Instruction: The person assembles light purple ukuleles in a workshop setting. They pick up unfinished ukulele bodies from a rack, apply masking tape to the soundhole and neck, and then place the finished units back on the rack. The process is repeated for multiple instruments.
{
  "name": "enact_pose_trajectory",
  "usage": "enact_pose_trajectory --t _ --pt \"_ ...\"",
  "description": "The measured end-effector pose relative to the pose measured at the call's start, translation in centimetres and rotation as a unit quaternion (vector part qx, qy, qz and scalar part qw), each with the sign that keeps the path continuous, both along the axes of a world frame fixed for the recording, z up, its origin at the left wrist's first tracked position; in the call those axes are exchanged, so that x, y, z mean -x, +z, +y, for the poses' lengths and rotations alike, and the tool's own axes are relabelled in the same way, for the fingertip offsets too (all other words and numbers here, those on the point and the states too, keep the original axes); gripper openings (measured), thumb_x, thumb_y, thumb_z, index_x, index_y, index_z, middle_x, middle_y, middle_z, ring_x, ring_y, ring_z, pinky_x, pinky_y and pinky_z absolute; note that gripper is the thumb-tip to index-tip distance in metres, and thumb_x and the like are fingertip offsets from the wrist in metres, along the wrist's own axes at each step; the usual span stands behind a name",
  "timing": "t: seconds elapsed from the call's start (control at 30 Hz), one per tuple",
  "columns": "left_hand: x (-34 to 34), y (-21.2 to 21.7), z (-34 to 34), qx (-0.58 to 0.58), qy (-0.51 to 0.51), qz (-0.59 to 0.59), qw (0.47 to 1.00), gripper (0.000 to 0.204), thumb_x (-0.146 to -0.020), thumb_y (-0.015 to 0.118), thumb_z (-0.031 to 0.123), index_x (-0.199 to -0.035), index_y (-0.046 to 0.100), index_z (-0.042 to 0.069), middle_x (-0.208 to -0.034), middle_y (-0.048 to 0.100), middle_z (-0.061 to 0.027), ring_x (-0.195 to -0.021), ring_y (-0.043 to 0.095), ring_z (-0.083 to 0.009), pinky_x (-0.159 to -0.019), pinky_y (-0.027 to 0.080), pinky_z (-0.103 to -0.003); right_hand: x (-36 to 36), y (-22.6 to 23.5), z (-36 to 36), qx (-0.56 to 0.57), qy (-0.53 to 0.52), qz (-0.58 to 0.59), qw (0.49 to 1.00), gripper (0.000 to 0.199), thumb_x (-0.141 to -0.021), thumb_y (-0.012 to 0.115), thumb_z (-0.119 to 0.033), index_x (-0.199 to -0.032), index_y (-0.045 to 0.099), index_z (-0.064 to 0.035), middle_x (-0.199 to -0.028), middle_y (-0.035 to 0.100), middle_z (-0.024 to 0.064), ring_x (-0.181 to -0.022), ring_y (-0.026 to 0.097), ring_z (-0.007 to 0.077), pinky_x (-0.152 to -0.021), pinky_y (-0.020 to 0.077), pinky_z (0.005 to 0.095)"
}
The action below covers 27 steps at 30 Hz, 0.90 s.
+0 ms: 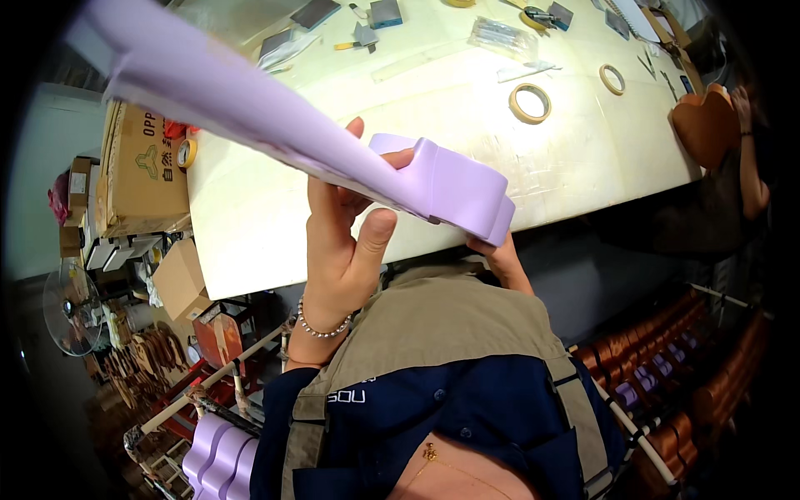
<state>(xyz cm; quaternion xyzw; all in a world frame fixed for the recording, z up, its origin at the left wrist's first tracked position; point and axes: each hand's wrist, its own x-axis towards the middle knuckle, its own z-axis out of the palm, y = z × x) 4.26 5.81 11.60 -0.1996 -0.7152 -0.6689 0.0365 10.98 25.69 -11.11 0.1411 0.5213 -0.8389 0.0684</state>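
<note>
A lavender ukulele (pixel 462 187) is held up in front of me, seen edge-on. Its neck slants toward the upper left, and its body lies at the right. My left hand (pixel 342 250) is around the neck close to the body, with the thumb on the near side and fingers partly hidden behind. At the body's lower right end my right hand (pixel 502 260) grips the edge from beneath; most of its fingers are out of sight. No strings can be made out on the instrument.
A pale worktable (pixel 250 242) stretches ahead, bearing tape rolls (pixel 530 103), a plastic packet (pixel 503 39) and sanding blocks (pixel 386 13). Cardboard boxes (pixel 142 196) and a fan (pixel 71 307) stand left. Racks hold lavender bodies (pixel 218 458) and brown ones (pixel 642 333). At right, a co-worker holds a brown instrument body (pixel 705 125).
</note>
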Motion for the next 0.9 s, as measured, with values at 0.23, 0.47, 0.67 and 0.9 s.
enact_pose_trajectory --t 0.23,0.47,0.67,0.9 --pt "0.8 -0.3 -1.5 0.006 0.041 0.01 0.999 0.062 -0.09 0.045 0.037 -0.134 0.02 0.001 -0.108 0.056 -0.0189 -0.1 0.054 -0.0211 -0.087 0.042 -0.033 0.7 0.4 0.1 -0.051 0.0 0.045 0.998 0.077 -0.057 0.078 -0.006 -0.124 0.039 -0.0036 -0.113 0.051 0.0056 -0.106 0.048 0.017 -0.088 0.0404 0.0319" --pt "0.8 -2.6 -4.6 -0.096 0.152 -0.046 0.983 0.052 -0.095 0.03 0.04 -0.133 0.02 0.006 -0.106 0.056 -0.0182 -0.092 0.057 -0.0191 -0.08 0.047 -0.03 1.4 4.7 2.7 -0.218 -0.021 0.056 0.974 0.085 -0.055 0.078 0.002 -0.127 0.033 -0.0058 -0.114 0.05 0.0071 -0.104 0.05 0.018 -0.087 0.0433 0.0315" --pt "0.3 -4.8 -6.2 -0.162 0.246 -0.075 0.953 0.057 -0.093 0.027 0.047 -0.132 0.025 0.005 -0.107 0.054 -0.0229 -0.1 0.055 -0.027 -0.081 0.048 -0.037 2.2 10.0 2.5 -0.298 0.005 0.062 0.952 0.086 -0.056 0.078 -0.002 -0.129 0.031 -0.005 -0.115 0.049 0.0107 -0.096 0.055 0.0209 -0.081 0.0466 0.0308" --pt "-0.6 -7.2 -8.8 -0.256 0.352 -0.122 0.892 0.051 -0.092 0.041 0.036 -0.13 0.024 0.007 -0.11 0.052 -0.02 -0.099 0.055 -0.0249 -0.078 0.05 -0.036 3.0 14.2 0.4 -0.409 0.032 0.058 0.91 0.086 -0.054 0.081 -0.009 -0.128 0.038 -0.0053 -0.119 0.05 0.0129 -0.097 0.057 0.024 -0.08 0.0484 0.0328"
